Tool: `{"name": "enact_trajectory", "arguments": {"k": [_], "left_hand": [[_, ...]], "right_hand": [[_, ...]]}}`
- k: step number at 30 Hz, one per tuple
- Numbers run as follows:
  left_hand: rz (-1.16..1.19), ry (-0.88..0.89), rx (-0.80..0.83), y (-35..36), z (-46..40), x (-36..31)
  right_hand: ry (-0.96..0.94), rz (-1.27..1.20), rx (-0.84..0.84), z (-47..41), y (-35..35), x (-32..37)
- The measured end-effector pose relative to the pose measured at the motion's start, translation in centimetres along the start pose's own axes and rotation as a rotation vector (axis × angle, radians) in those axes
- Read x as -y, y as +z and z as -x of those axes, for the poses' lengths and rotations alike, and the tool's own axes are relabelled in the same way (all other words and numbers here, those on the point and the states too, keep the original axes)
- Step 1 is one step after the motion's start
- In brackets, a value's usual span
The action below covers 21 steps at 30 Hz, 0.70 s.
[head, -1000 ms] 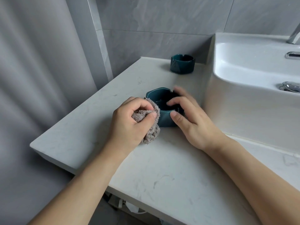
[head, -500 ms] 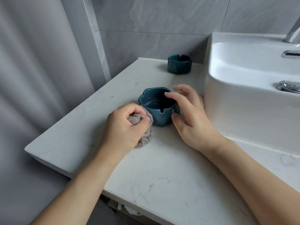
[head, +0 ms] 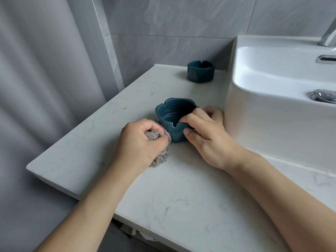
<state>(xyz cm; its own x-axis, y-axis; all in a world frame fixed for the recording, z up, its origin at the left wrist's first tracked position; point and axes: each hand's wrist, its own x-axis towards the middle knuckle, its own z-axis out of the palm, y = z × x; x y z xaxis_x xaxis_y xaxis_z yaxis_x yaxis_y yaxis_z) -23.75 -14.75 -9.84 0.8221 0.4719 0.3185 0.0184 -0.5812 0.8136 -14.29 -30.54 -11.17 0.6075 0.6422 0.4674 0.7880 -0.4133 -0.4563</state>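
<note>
Done: my right hand [head: 205, 140] pinched the ashtray [head: 170, 130] beside the sink [head: 263, 124].
Left, I judged: wiping it; my left hand [head: 136, 144] gripped the cloth [head: 161, 157].

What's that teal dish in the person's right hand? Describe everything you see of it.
The ashtray is glossy dark teal, like glazed ceramic, with faceted walls and a notched rim. It stands upright, empty, on the counter beside the sink. The right hand grips its right wall, fingers inside, thumb outside. The grey cloth in the left hand seems to touch its left side.
</note>
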Motion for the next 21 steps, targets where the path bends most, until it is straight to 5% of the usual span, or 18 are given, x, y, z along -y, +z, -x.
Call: {"name": "enact_trajectory", "arguments": {"k": [10, 15, 21], "left_hand": [[0.226, 0.107, -0.146, -1.0, -0.3, 0.7], [0.148, 0.208, -0.059, -0.7, 0.0, 0.7], [-0.037, 0.105, -0.025, 0.1, 0.0, 1.0]], "right_hand": [[-0.084, 0.162, -0.039, 0.0, 0.3, 1.1], [-0.044, 0.058, 0.021, -0.1, 0.9, 0.7], [-0.023, -0.092, 0.002, -0.2, 0.5, 0.0]]}}
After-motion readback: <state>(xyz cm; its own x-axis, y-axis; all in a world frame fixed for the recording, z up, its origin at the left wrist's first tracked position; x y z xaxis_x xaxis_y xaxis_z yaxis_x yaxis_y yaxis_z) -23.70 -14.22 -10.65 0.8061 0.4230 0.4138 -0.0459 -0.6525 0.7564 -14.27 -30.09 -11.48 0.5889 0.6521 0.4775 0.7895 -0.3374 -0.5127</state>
